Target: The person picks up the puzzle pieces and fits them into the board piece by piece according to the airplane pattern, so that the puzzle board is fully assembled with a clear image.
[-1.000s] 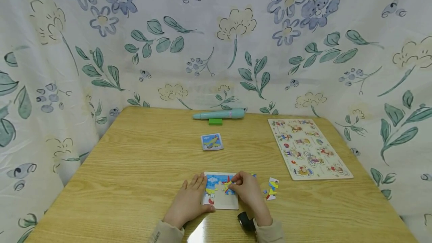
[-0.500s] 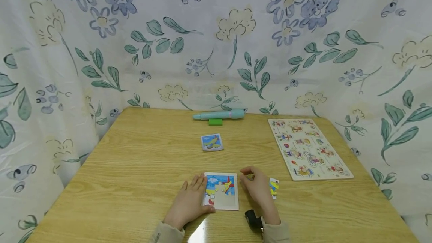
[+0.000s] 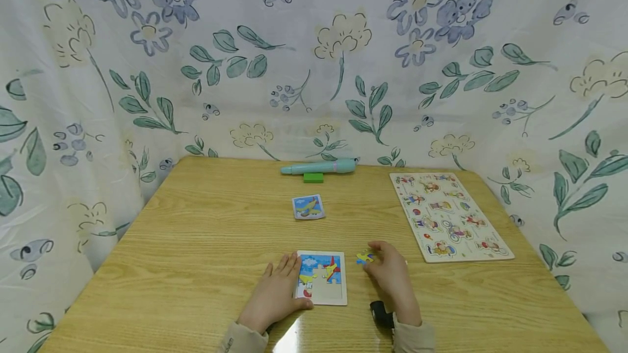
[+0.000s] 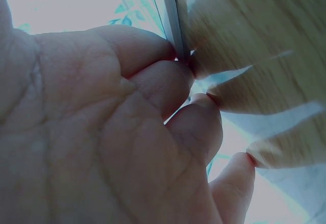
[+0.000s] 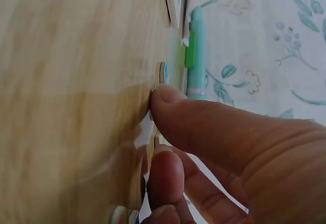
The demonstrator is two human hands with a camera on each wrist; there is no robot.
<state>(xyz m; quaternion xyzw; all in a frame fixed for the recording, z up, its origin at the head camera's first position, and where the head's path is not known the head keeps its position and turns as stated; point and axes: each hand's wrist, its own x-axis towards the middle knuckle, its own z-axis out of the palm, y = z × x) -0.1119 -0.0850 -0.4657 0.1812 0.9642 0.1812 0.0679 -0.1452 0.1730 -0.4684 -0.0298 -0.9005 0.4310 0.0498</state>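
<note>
In the head view my left hand [image 3: 276, 296] lies on the left edge of a small wooden jigsaw tray [image 3: 336, 300]. Its thumb is at the near edge; the fingers lie along the side. The tray is partly filled with blue, yellow and red pieces, with bare wood at lower right. My right hand [image 3: 392, 279] is low over the table right of the tray, thumb and index finger spread apart. A yellow and blue puzzle piece [image 3: 364, 257] shows beside those fingertips. In the right wrist view the thumb [image 5: 170, 95] is at a piece's edge. Other pieces are mostly hidden under this hand.
A picture card [image 3: 308, 206] with a plane lies beyond the tray. Farther back are a turquoise pen-shaped object [image 3: 321, 166] and a green block [image 3: 313, 177]. A large picture board [image 3: 446, 222] lies at right. A flowered curtain [image 3: 314, 59] stands behind the table.
My right hand has left the tray and moved right to the loose pieces, passing over the yellow and blue piece, which shows beside its fingertips. My left hand has stayed on the tray.
</note>
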